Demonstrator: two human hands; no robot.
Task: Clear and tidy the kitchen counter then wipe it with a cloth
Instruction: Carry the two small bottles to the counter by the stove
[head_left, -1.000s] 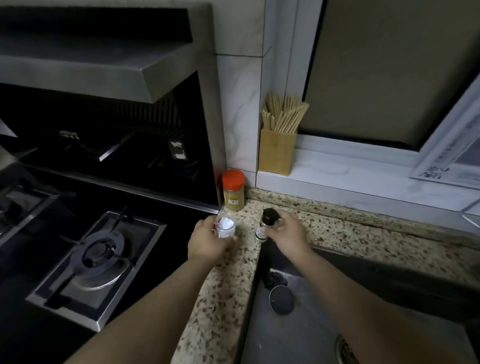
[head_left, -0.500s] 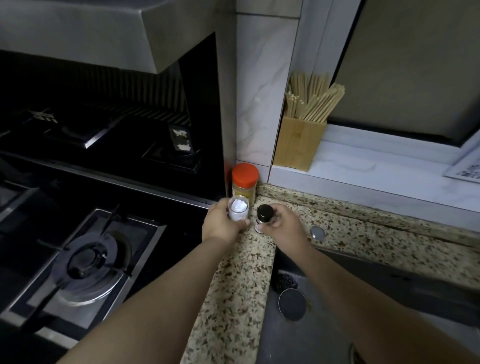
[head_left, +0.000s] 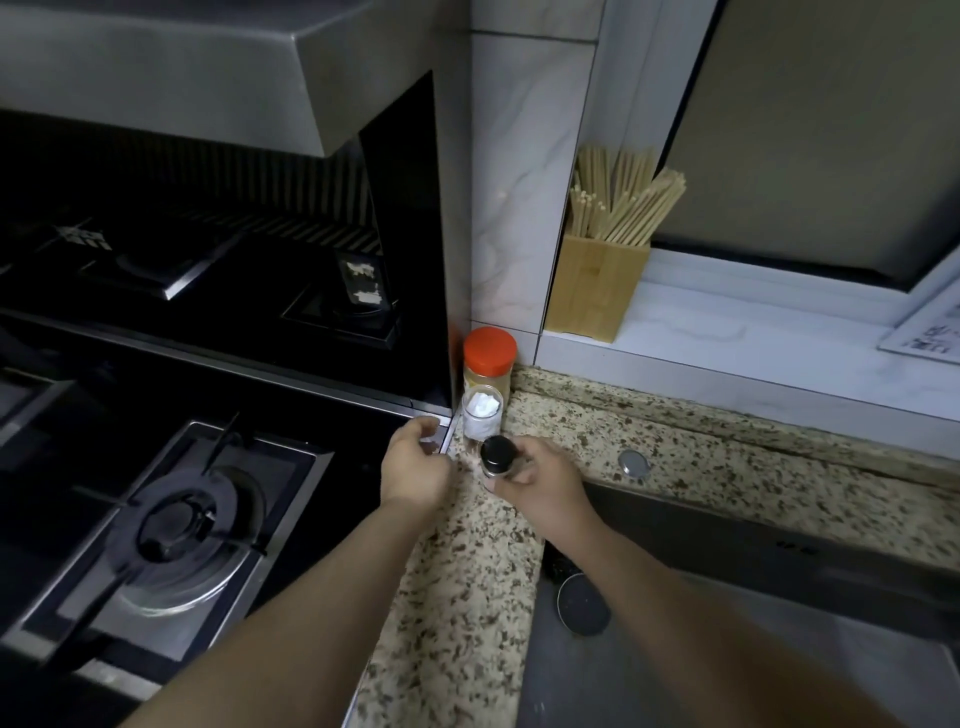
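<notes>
Jars (head_left: 483, 415) crowd the corner; counter (head_left: 727, 457) rightward lies open.

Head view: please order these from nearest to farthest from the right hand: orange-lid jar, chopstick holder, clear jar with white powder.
1. clear jar with white powder, just behind the right hand.
2. orange-lid jar, behind it in the corner.
3. chopstick holder, up on the ledge.

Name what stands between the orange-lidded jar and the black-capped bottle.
In the head view, an open clear jar of white powder stands between the orange-lidded jar and the black-capped bottle, which the right hand holds.
</notes>
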